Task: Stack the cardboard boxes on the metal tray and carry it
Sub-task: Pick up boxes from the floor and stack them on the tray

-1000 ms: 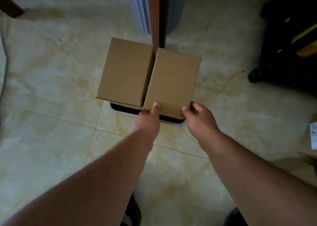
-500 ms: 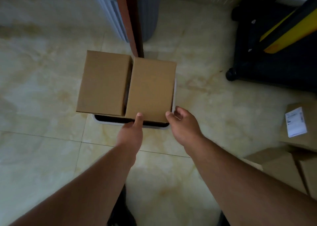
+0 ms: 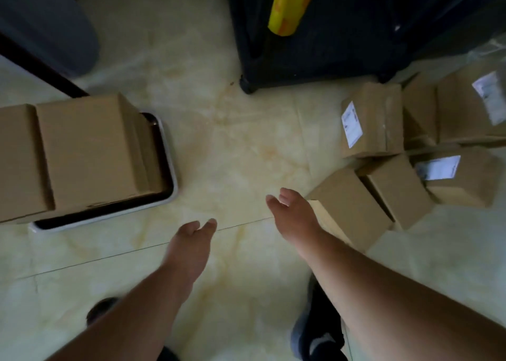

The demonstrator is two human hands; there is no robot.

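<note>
- The metal tray [image 3: 167, 152] sits on the tiled floor [image 3: 232, 141] at the left, with two cardboard boxes [image 3: 85, 152] standing side by side on it and touching.
- The left hand [image 3: 189, 247] hangs over the bare floor, fingers relaxed and straight, holding nothing.
- The right hand [image 3: 294, 217] is likewise loose and empty, just beside the nearest of the loose boxes [image 3: 353, 212].
- More boxes, some bearing white labels [image 3: 351, 123], lie clustered at the right.
- A black cart [image 3: 315, 48] stands behind them.
</note>
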